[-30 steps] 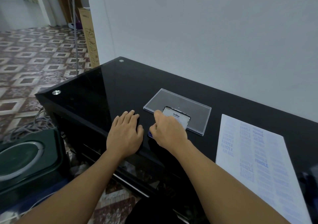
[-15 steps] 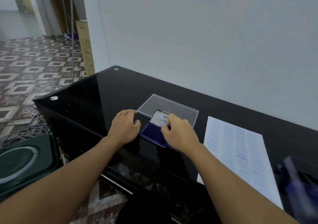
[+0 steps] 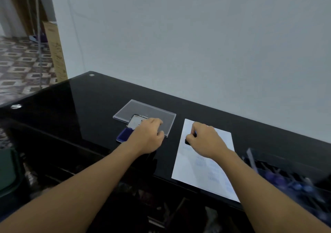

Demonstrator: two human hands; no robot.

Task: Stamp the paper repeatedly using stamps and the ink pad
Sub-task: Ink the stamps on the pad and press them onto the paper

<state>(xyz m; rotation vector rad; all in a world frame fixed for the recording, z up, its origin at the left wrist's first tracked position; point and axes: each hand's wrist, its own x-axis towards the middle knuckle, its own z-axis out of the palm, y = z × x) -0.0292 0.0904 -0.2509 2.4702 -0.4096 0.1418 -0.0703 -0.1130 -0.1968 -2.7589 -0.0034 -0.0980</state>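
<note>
Right hand (image 3: 206, 140): fingers curled round a small dark stamp (image 3: 187, 141), which it holds down against the upper left part of the sheet of paper (image 3: 189, 170). Only the stamp's dark lower edge shows below the fingers; a bit of blue shows between them.

Left hand (image 3: 148, 137): laid palm down over the right side of the open ink pad (image 3: 123, 136), with the fingers bent. Whether they clasp the pad or merely rest on it cannot be told.

Ink pad: the blue inking surface shows at the hand's left. Its hinged metal lid (image 3: 134, 123) stands open behind it, overlapping the near edge of a flat clear plastic cover (image 3: 143, 109).

Paper: a white sheet lying flat just right of the ink pad, its near edge close to the table's front edge. Faint blue stamp marks, too blurred to read, run down its lower half.

Table (image 3: 71, 107): glossy black glass top set against a pale wall (image 3: 197, 44).

Far right: a dark tray (image 3: 286, 179) with blurred blue things in it. Upper left: patterned floor tiles (image 3: 19, 68) and a cardboard box (image 3: 55, 50) leaning at the wall's corner.
</note>
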